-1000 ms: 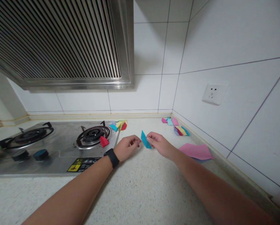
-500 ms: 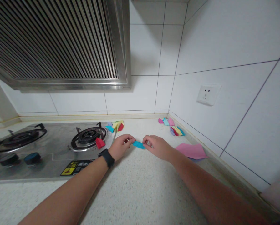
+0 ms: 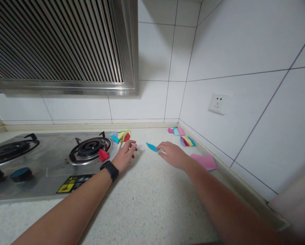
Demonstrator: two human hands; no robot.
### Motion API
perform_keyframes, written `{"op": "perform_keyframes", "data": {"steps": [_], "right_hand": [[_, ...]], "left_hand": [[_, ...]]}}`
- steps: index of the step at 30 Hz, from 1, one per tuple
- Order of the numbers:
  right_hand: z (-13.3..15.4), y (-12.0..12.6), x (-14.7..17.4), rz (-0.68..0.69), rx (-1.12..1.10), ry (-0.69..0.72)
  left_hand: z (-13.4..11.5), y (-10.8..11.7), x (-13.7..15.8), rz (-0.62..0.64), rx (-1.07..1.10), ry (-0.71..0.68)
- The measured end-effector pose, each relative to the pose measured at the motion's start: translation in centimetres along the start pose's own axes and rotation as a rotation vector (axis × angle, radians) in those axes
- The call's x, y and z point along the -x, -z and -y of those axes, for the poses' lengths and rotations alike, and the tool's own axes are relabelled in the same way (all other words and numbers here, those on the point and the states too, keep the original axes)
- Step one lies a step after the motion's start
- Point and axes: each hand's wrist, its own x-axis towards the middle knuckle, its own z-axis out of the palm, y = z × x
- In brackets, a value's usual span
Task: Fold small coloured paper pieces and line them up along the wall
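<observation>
Two forearms stretch forward: left hand loosely open, right hand pinching blue paper.

A metal hood hangs above the stove.

matt-looking blue paper, kinda smooth speckled stone-look surface, more matt paper bits by its back right corner, brushed-looking metal cooktop, smooth wall tiles

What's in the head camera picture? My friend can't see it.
A person's right hand touches a pointed blue paper piece at a speckled white counter. The left hand, apart from it, is near a silver metal stove; more coloured papers lie around.
</observation>
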Motion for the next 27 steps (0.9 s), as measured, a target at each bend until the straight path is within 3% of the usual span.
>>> {"op": "perform_keyframes", "data": {"steps": [4, 11, 16, 27], "right_hand": [[-2.4, 1.2, 0.6, 0.080, 0.228, -0.220], [-5.0, 1.7, 1.6, 0.218, 0.419, -0.625], [-5.6, 1.2, 1.8, 0.236, 0.435, -0.679], [-6.2, 0.9, 1.8, 0.234, 0.430, -0.698]], "left_hand": [[-0.1, 0.0, 0.3, 0.035, -0.087, -0.026], [-0.4, -0.2, 0.9, 0.250, -0.281, -0.079], [-0.6, -0.2, 1.0, 0.307, -0.417, -0.146], [-0.7, -0.3, 1.0, 0.345, -0.487, -0.167]]}}
